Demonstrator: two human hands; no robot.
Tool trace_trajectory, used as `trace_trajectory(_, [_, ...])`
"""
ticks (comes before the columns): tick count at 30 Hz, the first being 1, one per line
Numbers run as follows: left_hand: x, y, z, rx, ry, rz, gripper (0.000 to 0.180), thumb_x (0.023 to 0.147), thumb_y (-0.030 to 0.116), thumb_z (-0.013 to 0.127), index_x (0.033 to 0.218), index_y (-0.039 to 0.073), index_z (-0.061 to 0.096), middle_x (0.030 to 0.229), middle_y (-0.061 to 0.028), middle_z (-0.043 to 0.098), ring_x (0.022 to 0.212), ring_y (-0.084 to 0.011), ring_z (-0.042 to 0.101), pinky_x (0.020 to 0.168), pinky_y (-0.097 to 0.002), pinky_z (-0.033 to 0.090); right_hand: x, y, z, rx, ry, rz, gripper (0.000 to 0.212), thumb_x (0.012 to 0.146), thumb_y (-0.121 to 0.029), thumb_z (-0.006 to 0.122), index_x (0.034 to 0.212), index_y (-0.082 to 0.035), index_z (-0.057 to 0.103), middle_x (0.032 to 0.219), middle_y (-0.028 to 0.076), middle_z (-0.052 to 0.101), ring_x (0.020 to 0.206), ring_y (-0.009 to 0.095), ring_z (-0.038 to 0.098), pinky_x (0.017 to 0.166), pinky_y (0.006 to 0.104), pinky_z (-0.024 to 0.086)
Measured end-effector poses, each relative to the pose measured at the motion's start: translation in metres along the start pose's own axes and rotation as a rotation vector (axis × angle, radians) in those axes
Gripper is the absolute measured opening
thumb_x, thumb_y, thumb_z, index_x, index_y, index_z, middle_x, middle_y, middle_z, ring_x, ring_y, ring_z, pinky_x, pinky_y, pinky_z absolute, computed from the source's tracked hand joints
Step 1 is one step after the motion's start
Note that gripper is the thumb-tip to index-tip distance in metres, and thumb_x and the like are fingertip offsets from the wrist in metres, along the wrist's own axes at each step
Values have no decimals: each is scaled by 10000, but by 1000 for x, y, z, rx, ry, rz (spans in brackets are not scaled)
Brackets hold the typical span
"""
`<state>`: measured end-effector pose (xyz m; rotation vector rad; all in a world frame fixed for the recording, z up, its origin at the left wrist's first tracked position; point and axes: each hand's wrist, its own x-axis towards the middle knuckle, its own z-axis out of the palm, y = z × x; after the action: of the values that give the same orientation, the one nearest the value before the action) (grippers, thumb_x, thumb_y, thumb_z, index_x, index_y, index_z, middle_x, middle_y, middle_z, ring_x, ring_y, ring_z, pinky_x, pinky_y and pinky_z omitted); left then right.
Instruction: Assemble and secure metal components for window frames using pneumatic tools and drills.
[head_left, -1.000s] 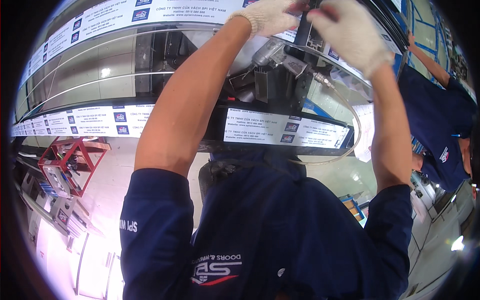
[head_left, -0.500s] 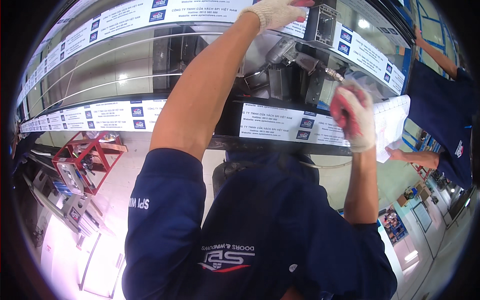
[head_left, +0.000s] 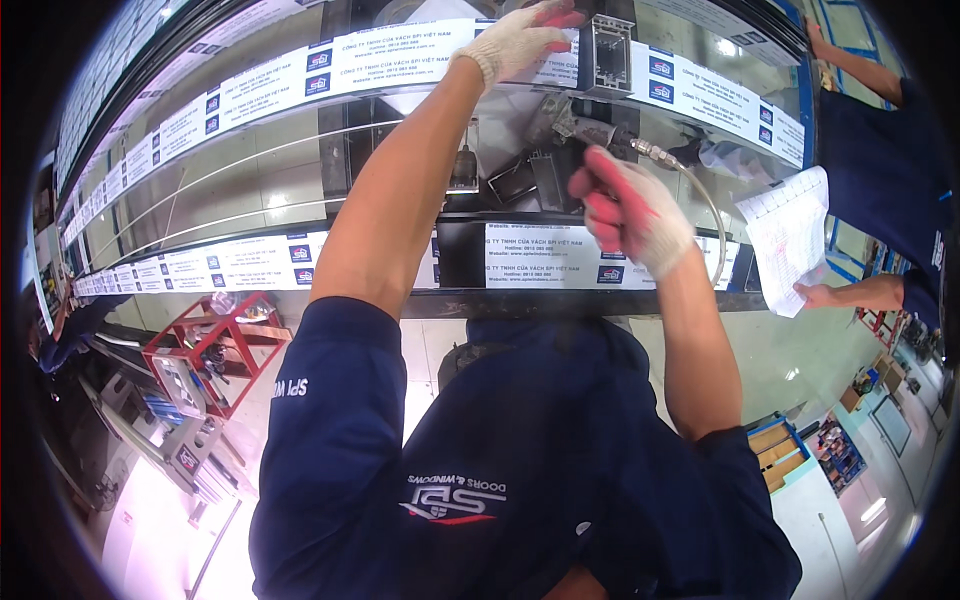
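My left hand (head_left: 520, 42), in a white glove with red fingers, lies on the far aluminium profile (head_left: 400, 62), which is covered in white printed film. Its fingers are stretched out towards a short hollow metal profile piece (head_left: 612, 55) on that rail. My right hand (head_left: 640, 215), gloved alike, hovers above the film-covered near profile (head_left: 540, 255) with its fingers curled. Whether anything small is in them, I cannot make out. Just beyond it lies a metal air tool (head_left: 552, 120), with a pale hose (head_left: 712, 200) on its fitting. Dark hollow pieces (head_left: 515, 185) rest between the rails.
At the right, another person's hand (head_left: 822, 294) holds a sheet of paper (head_left: 790, 235) beside the frame. A red metal rack (head_left: 225, 345) stands on the floor at the left. Thin pale rods (head_left: 240, 215) span the gap between the rails.
My right hand has moved left, away from the hose fitting, and the hose shows more fully. My left hand stays on the far profile. The view has shifted slightly.
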<state>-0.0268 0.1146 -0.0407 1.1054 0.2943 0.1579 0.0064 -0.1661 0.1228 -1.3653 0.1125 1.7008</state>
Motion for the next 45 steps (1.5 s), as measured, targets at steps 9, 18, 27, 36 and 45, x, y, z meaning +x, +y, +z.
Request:
trace_trajectory(9, [-12,24,15,277,49,51,696,1025,142,653,1673,17,434,1631,-106,588,1395,-196,606,1197,-299,454,190,34,40,-1166,330,-30,296,877,-92,669,1101,48,802,1131,276,802,1064,409,806,867,459,648])
trace_trajectory(18, [-19,24,12,329,40,95,696,1029,128,615,1684,23,404,1602,-95,618,1244,-182,675,1053,-277,523,216,76,59,-1471,492,-420,225,987,-133,631,1140,-37,766,1118,228,809,1078,349,802,888,432,654])
trace_trajectory(27, [-36,31,34,1219,66,305,1059,777,299,883,1687,61,396,1601,-222,567,1505,-384,510,1304,-468,333,128,65,65,-1532,413,-520,444,954,-176,673,1361,-1,644,1315,287,693,1173,421,723,1029,491,585])
trace_trajectory(36, [-32,36,47,1554,98,349,1376,558,670,978,1642,11,446,1459,-209,661,1418,-371,571,1193,-483,410,15,-37,-65,-1466,461,-772,318,902,-353,829,969,-48,769,893,177,742,884,398,729,814,488,577])
trace_trajectory(45, [-21,27,54,1588,201,331,1221,572,576,1003,1586,76,542,1393,-240,671,1316,-436,611,1147,-476,470,90,-112,-156,-1501,331,-954,768,734,-412,955,1355,-36,704,1450,159,666,1269,368,651,1091,444,514])
